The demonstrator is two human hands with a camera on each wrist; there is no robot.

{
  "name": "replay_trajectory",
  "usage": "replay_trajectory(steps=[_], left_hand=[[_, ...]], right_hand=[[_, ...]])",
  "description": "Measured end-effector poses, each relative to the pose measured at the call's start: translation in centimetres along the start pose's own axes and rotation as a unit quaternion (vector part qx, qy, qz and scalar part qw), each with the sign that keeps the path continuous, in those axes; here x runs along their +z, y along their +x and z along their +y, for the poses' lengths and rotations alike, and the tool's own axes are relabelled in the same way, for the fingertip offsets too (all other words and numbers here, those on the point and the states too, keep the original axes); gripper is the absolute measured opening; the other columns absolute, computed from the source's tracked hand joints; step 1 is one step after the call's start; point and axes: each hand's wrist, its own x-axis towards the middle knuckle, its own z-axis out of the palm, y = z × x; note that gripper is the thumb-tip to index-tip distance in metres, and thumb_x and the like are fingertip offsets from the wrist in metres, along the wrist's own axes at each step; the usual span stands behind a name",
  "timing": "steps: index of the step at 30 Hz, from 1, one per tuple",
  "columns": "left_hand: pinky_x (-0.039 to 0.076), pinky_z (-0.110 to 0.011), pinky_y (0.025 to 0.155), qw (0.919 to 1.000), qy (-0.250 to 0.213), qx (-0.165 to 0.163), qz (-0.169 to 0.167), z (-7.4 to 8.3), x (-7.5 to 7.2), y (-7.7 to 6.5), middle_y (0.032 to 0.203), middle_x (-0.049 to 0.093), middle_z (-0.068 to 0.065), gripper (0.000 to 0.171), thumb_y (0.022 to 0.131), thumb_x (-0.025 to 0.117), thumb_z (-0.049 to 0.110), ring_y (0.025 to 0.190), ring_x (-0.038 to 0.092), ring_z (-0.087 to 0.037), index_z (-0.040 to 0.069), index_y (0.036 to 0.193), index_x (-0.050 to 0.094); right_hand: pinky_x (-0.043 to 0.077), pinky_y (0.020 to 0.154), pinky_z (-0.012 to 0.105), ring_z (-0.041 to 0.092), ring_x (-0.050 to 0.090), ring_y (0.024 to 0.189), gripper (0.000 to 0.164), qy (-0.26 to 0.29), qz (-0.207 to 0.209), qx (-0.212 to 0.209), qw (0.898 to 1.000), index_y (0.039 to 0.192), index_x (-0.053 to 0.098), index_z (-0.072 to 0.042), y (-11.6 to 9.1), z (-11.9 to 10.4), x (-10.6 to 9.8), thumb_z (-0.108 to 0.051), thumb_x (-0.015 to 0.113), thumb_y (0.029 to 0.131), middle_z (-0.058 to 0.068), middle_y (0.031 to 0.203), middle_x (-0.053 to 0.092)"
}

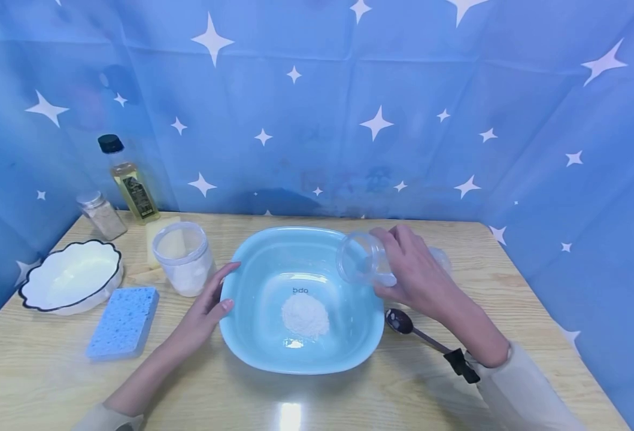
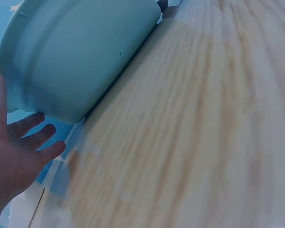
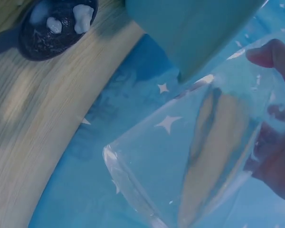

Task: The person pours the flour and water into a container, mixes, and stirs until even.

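A light blue basin (image 1: 252, 353) stands on the table with a small heap of white powder (image 1: 305, 315) on its bottom. My left hand (image 1: 209, 308) rests against the basin's left side at the rim; the left wrist view shows its fingers (image 2: 51, 151) spread and fairly straight. Over the basin's right rim, my right hand (image 1: 416, 269) grips a clear cup (image 1: 361, 260) tipped on its side, mouth toward the basin. The cup's wall (image 3: 147, 137) is see-through in the right wrist view. No stream shows at its mouth.
Right of the basin lies a dark spoon (image 1: 400, 321) bearing white clumps. Leftward stand a clear jar (image 1: 187, 269) of white powder, a blue sponge (image 1: 123, 323), a white scalloped bowl (image 1: 74, 278), a shaker jar (image 1: 103, 216) and an oil bottle (image 1: 133, 188). A starred blue curtain (image 1: 306, 108) hangs behind.
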Motion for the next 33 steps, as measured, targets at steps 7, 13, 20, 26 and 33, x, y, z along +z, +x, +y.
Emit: replay_trajectory(steps=[7,13,20,26,33], left_hand=[[0.048,-0.029,0.087,1.0000,-0.005,0.004,-0.005,0.0,0.0,0.1,0.149,0.022,-0.015,0.055,0.098,0.042,0.007,0.127,0.034,-0.041,0.021,0.148,0.023],[0.048,-0.030,0.087,0.9999,-0.009,0.010,-0.011,0.1,0.1,0.2,0.149,0.023,-0.017,0.055,0.098,0.041,0.007,0.127,0.034,-0.041,0.019,0.148,0.022],[0.048,-0.032,0.088,0.9998,-0.009,0.007,-0.015,-0.1,0.1,0.3,0.150,0.020,-0.017,0.055,0.098,0.041,0.008,0.128,0.032,-0.042,0.020,0.148,0.021],[0.047,-0.034,0.090,0.9999,-0.004,-0.009,-0.005,0.0,0.0,0.2,0.151,0.020,-0.013,0.054,0.098,0.042,0.011,0.130,0.032,-0.039,0.024,0.148,0.023],[0.049,-0.038,0.088,1.0000,0.009,0.002,-0.004,0.0,-0.1,0.1,0.150,0.021,-0.016,0.055,0.099,0.042,0.012,0.128,0.033,-0.041,0.023,0.148,0.022]], right_hand=[[0.030,0.061,0.029,0.021,0.034,0.073,0.083,-0.012,-0.004,-0.022,1.000,0.130,0.040,-0.001,0.1,-0.1,0.3,-0.018,0.081,0.060,0.009,0.090,0.039],[0.033,0.065,0.034,0.021,0.034,0.074,0.085,-0.024,-0.010,-0.035,0.999,0.132,0.038,-0.002,0.4,-0.2,0.4,-0.018,0.084,0.062,0.008,0.090,0.039],[0.035,0.070,0.038,0.024,0.035,0.077,0.087,-0.029,-0.015,-0.042,0.999,0.131,0.038,-0.006,0.7,-0.6,0.3,-0.022,0.087,0.060,0.010,0.094,0.040],[0.036,0.074,0.040,0.026,0.035,0.079,0.087,-0.038,-0.017,-0.062,0.997,0.129,0.037,-0.007,1.3,-0.9,0.2,-0.022,0.087,0.061,0.010,0.095,0.040],[0.036,0.078,0.043,0.027,0.035,0.081,0.087,-0.036,-0.006,-0.075,0.997,0.128,0.037,-0.006,1.9,-1.1,0.2,-0.022,0.088,0.059,0.010,0.095,0.039]])
